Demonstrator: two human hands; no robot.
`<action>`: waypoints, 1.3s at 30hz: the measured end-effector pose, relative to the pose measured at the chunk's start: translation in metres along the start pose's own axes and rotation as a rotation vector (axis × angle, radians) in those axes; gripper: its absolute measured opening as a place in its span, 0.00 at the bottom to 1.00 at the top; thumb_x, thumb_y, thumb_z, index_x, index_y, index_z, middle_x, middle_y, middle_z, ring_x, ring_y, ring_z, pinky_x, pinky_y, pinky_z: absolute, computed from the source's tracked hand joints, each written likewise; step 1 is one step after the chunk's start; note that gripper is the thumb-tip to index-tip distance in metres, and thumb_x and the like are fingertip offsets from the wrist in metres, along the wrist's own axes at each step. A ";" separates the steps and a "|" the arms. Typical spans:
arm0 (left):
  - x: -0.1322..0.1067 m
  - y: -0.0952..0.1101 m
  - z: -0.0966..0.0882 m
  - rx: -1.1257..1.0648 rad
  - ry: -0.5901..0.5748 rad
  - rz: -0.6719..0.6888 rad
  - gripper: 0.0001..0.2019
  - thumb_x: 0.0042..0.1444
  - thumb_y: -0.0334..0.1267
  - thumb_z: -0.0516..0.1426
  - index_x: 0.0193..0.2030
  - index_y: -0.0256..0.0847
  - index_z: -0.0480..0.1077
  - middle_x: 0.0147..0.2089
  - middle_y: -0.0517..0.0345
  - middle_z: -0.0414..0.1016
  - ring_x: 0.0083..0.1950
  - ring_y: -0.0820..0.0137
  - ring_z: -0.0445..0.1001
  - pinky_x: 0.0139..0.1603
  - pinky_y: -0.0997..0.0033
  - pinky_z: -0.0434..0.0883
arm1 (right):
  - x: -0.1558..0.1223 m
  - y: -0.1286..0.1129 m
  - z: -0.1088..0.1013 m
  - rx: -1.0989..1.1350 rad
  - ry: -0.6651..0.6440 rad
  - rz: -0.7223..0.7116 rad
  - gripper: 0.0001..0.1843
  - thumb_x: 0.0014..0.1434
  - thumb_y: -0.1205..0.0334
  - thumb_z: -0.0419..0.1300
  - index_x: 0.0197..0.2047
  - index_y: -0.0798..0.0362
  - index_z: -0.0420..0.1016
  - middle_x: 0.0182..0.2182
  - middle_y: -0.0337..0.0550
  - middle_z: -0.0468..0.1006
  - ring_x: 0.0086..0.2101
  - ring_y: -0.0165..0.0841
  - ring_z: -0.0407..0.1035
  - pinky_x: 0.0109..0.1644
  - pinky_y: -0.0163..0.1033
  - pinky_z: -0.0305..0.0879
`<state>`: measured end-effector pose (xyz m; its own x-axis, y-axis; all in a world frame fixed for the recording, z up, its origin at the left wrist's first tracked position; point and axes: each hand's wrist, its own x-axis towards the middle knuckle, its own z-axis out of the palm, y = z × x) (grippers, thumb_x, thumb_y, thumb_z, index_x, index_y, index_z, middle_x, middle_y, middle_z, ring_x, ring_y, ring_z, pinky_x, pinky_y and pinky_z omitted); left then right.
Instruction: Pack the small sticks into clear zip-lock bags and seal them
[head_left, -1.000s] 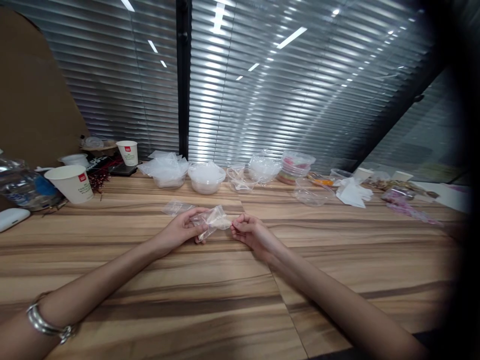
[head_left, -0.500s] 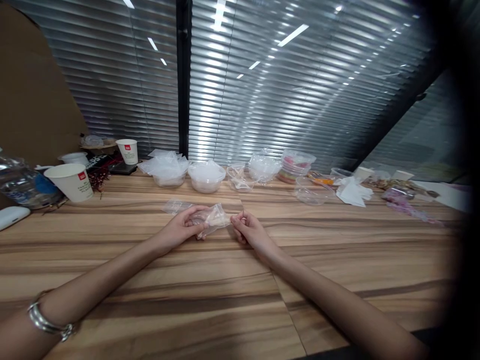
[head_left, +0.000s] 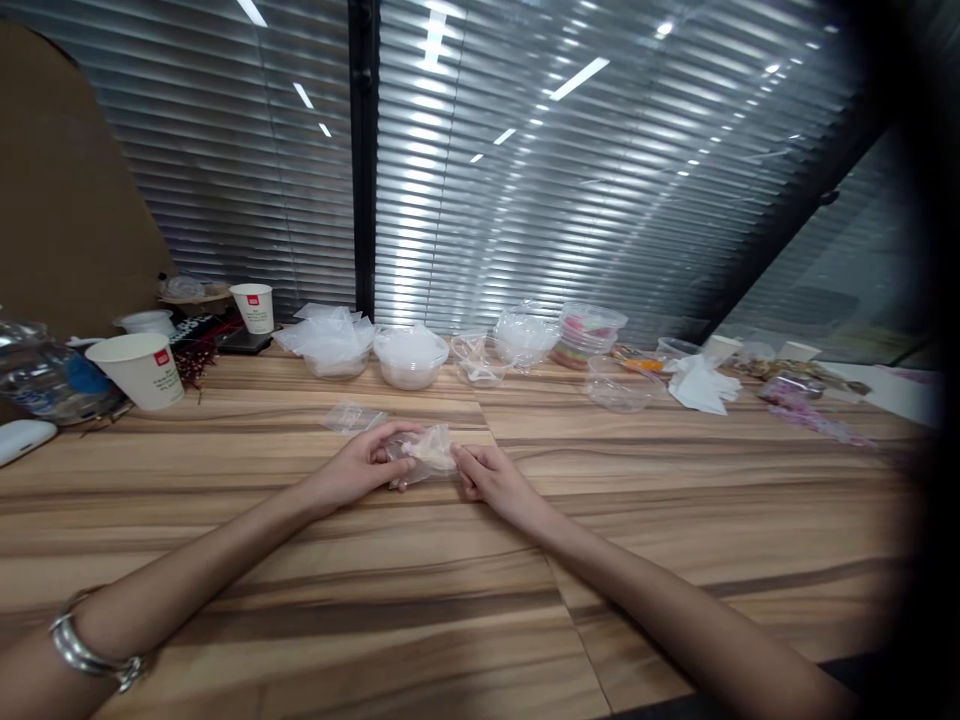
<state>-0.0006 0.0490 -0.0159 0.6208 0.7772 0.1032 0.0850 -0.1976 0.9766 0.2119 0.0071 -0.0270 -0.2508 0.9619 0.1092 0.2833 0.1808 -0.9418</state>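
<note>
Fingers of the left hand (head_left: pixel 358 468) clamp a clear bag (head_left: pixel 433 450) over the table (head_left: pixel 337 600); those of the right hand (head_left: pixel 501 484) have shifted slightly left, pinching its right end, leaving it bunched between the 2.

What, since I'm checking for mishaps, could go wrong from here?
The clear bag might tear, as the left hand grips one end and the right hand pinches the other. The pale piece in it could break if squeezed. The flat packet beyond the left hand might get knocked.
</note>
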 end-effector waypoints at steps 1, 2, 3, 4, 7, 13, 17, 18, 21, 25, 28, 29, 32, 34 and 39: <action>0.000 0.000 0.000 0.002 -0.005 0.000 0.23 0.50 0.41 0.59 0.53 0.41 0.64 0.46 0.53 0.70 0.34 0.72 0.69 0.34 0.72 0.69 | -0.001 0.000 0.001 -0.015 0.002 -0.009 0.24 0.59 0.45 0.48 0.20 0.54 0.62 0.15 0.35 0.60 0.18 0.26 0.54 0.22 0.33 0.49; 0.000 -0.001 0.000 -0.002 -0.009 -0.004 0.23 0.50 0.41 0.59 0.54 0.41 0.63 0.46 0.53 0.70 0.34 0.72 0.69 0.35 0.72 0.69 | -0.001 -0.001 0.002 -0.025 0.010 -0.017 0.24 0.59 0.45 0.48 0.20 0.53 0.62 0.15 0.35 0.60 0.18 0.26 0.53 0.23 0.33 0.49; 0.000 -0.001 0.000 -0.010 -0.014 -0.011 0.23 0.51 0.41 0.58 0.54 0.42 0.63 0.45 0.53 0.70 0.34 0.72 0.69 0.35 0.71 0.69 | -0.001 -0.001 0.003 -0.033 0.031 -0.030 0.23 0.59 0.46 0.48 0.21 0.53 0.61 0.16 0.35 0.59 0.19 0.27 0.53 0.23 0.33 0.48; -0.001 -0.001 0.000 -0.016 -0.020 -0.018 0.23 0.51 0.41 0.58 0.54 0.42 0.62 0.44 0.53 0.70 0.34 0.72 0.69 0.35 0.71 0.69 | -0.002 -0.002 0.003 -0.044 0.063 -0.047 0.22 0.60 0.47 0.48 0.22 0.53 0.61 0.17 0.35 0.59 0.19 0.27 0.53 0.23 0.33 0.49; -0.002 0.001 0.000 0.021 -0.047 -0.018 0.22 0.52 0.40 0.57 0.54 0.42 0.62 0.44 0.54 0.69 0.37 0.71 0.69 0.38 0.70 0.68 | -0.004 -0.006 0.003 -0.111 0.165 -0.123 0.17 0.60 0.51 0.49 0.25 0.52 0.61 0.20 0.35 0.62 0.23 0.29 0.56 0.27 0.33 0.50; -0.004 0.009 0.001 0.096 -0.078 0.005 0.21 0.52 0.40 0.56 0.53 0.41 0.62 0.44 0.55 0.69 0.38 0.70 0.69 0.40 0.69 0.67 | -0.008 -0.016 -0.001 -0.237 0.192 -0.259 0.13 0.61 0.57 0.50 0.26 0.51 0.61 0.24 0.37 0.63 0.27 0.31 0.57 0.32 0.35 0.52; -0.005 0.009 0.001 0.083 -0.081 -0.016 0.21 0.52 0.41 0.56 0.53 0.41 0.62 0.40 0.57 0.69 0.34 0.72 0.69 0.37 0.71 0.67 | -0.007 -0.021 -0.005 -0.296 0.190 -0.320 0.12 0.60 0.58 0.53 0.26 0.51 0.65 0.27 0.39 0.66 0.30 0.32 0.60 0.35 0.36 0.54; -0.005 0.009 0.001 0.084 -0.080 -0.021 0.20 0.52 0.41 0.56 0.52 0.41 0.62 0.39 0.58 0.69 0.34 0.72 0.69 0.37 0.71 0.67 | -0.006 -0.021 -0.006 -0.303 0.186 -0.330 0.12 0.59 0.58 0.53 0.25 0.51 0.66 0.27 0.40 0.66 0.31 0.33 0.60 0.36 0.36 0.54; -0.004 0.005 0.000 0.107 -0.074 -0.026 0.21 0.52 0.42 0.56 0.52 0.41 0.62 0.38 0.58 0.69 0.33 0.72 0.69 0.36 0.71 0.67 | -0.005 -0.021 -0.007 -0.319 0.146 -0.325 0.13 0.59 0.57 0.54 0.24 0.52 0.66 0.25 0.39 0.66 0.29 0.32 0.60 0.34 0.36 0.54; -0.004 0.003 -0.002 0.158 -0.078 -0.015 0.20 0.52 0.42 0.57 0.51 0.42 0.63 0.39 0.58 0.69 0.32 0.72 0.67 0.34 0.72 0.67 | -0.003 -0.016 -0.006 -0.291 0.070 -0.282 0.15 0.59 0.56 0.53 0.23 0.53 0.65 0.24 0.38 0.66 0.28 0.30 0.59 0.31 0.35 0.52; -0.004 0.003 -0.002 0.223 -0.083 0.030 0.18 0.51 0.40 0.57 0.49 0.42 0.65 0.41 0.58 0.69 0.33 0.72 0.67 0.33 0.73 0.66 | -0.001 -0.010 -0.006 -0.255 -0.002 -0.235 0.17 0.59 0.55 0.53 0.22 0.54 0.64 0.22 0.37 0.64 0.25 0.29 0.58 0.29 0.34 0.50; -0.004 0.004 -0.002 0.239 -0.084 0.041 0.17 0.51 0.40 0.57 0.49 0.42 0.66 0.41 0.58 0.69 0.33 0.72 0.67 0.33 0.74 0.66 | -0.001 -0.008 -0.006 -0.244 -0.032 -0.216 0.18 0.59 0.55 0.53 0.21 0.54 0.64 0.21 0.36 0.63 0.24 0.28 0.57 0.28 0.34 0.50; -0.004 0.005 -0.001 0.250 -0.094 0.045 0.17 0.51 0.40 0.57 0.48 0.42 0.67 0.40 0.58 0.70 0.33 0.72 0.67 0.33 0.74 0.66 | 0.000 -0.004 -0.008 -0.204 -0.105 -0.155 0.21 0.59 0.53 0.51 0.18 0.54 0.62 0.18 0.35 0.61 0.21 0.27 0.55 0.26 0.33 0.48; -0.005 0.005 0.000 0.213 -0.081 0.034 0.19 0.50 0.40 0.58 0.51 0.43 0.65 0.41 0.57 0.70 0.33 0.72 0.67 0.32 0.74 0.66 | 0.000 -0.003 -0.007 -0.165 -0.112 -0.126 0.21 0.59 0.52 0.51 0.19 0.55 0.63 0.17 0.35 0.61 0.21 0.27 0.55 0.25 0.33 0.49; -0.004 0.002 0.002 -0.067 0.075 0.026 0.35 0.49 0.38 0.60 0.62 0.49 0.49 0.52 0.51 0.67 0.36 0.71 0.71 0.36 0.72 0.69 | 0.002 -0.004 -0.001 0.016 -0.011 -0.074 0.11 0.54 0.55 0.58 0.30 0.54 0.66 0.24 0.36 0.69 0.25 0.27 0.62 0.27 0.32 0.55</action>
<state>-0.0010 0.0445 -0.0149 0.5619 0.8152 0.1404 0.0160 -0.1804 0.9835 0.2114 0.0081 -0.0224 -0.2810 0.9436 0.1749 0.2486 0.2476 -0.9364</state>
